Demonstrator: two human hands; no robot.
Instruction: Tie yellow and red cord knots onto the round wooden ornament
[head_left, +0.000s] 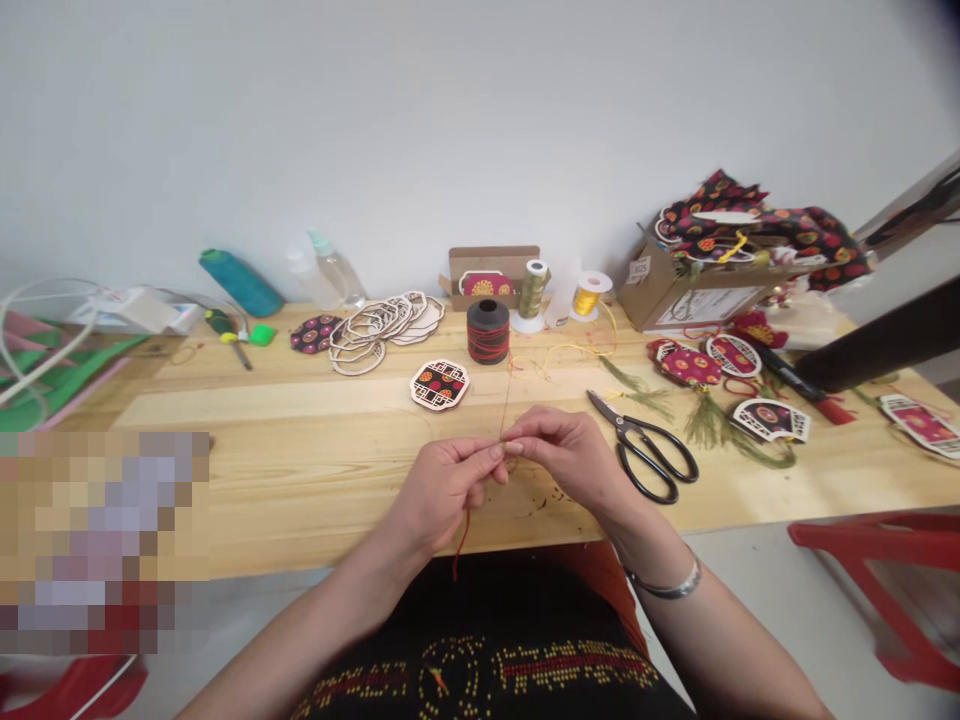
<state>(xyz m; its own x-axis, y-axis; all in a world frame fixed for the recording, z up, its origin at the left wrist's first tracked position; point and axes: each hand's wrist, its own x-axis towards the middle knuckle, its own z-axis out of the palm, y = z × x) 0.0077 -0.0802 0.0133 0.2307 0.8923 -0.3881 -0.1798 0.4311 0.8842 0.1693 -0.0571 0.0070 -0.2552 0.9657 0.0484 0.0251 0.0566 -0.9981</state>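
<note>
Both my hands meet over the front edge of the wooden table [300, 470]. My left hand [442, 490] is closed in a pinch on a thin red thread [462, 535] whose loose end hangs down toward my lap. My right hand [566, 455] pinches the same thread right beside the left fingertips. The thread runs up from my fingers toward a dark spool wound with red thread [488, 331] standing further back. Black scissors [646, 447] lie just right of my right hand.
A patterned lantern-shaped piece [439, 384] lies ahead of my hands, and a pile of wooden frames [379, 325] lies behind it. Green [533, 291] and gold [588, 297] thread spools stand at the back. Finished ornaments with green tassels [720, 400] and a fabric-filled box [705, 285] occupy the right. A red chair [885, 580] stands at the right.
</note>
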